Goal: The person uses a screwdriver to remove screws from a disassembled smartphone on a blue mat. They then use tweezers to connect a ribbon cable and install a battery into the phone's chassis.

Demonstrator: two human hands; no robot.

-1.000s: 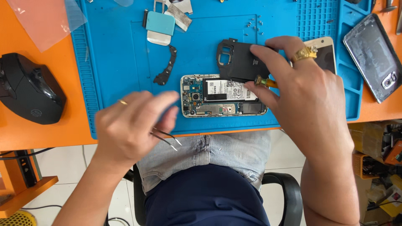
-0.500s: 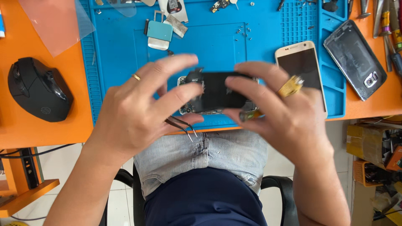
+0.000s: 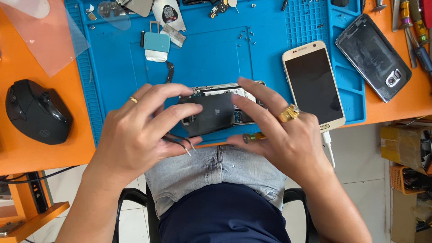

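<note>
An opened phone body [image 3: 227, 92] lies at the near edge of the blue work mat [image 3: 211, 54]. A dark flat inner cover [image 3: 211, 114] rests on top of it. My left hand [image 3: 139, 132] presses its fingertips on the cover's left side and keeps thin metal tweezers [image 3: 180, 143] tucked under the palm. My right hand [image 3: 281, 130] has its fingers on the cover's right side, with a small green-handled screwdriver [image 3: 254, 136] held under the thumb. Both hands wear gold rings.
A gold phone [image 3: 313, 83] with a white cable lies face up right of my hands. A black back cover [image 3: 372, 56] sits on the orange table. A black mouse [image 3: 38, 112] is at left. Small parts and screws lie at the mat's far side; tools at top right.
Both hands brought the dark cover down from the right onto the opened phone body. The fingers now spread along its edges. The view shifted slightly downward.
</note>
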